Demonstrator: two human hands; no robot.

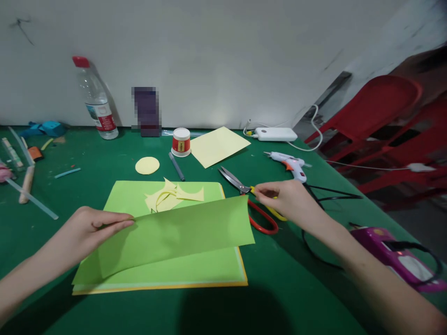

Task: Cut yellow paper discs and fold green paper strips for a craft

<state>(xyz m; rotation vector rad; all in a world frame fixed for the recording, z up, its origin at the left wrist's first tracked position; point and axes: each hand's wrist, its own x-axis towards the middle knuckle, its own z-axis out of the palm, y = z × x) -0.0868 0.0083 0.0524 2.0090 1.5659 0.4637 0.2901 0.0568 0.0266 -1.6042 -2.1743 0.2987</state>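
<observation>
My left hand (104, 228) pinches the edge of a green paper piece (188, 230) between thumb and fingers. That piece is lifted and slightly bent over a stack of green sheets (174, 272) with an orange-yellow edge at the bottom. On the right, my right hand (279, 197) grips the yellow handle of a pair of scissors (236, 180). The scissors' blades are close together and point away to the left, and their red handle loop lies near the green piece's right end. Pale yellow paper scraps (167, 197) rest on the stack, partly behind the lifted piece.
Behind the stack are a yellow paper circle (147, 165), a marker (176, 166), a paper cup (181, 142) and a yellow sheet (220, 146). A water bottle (98, 104) stands back left. A glue gun (288, 164), power bank (275, 134) and purple device (394, 256) occupy the right.
</observation>
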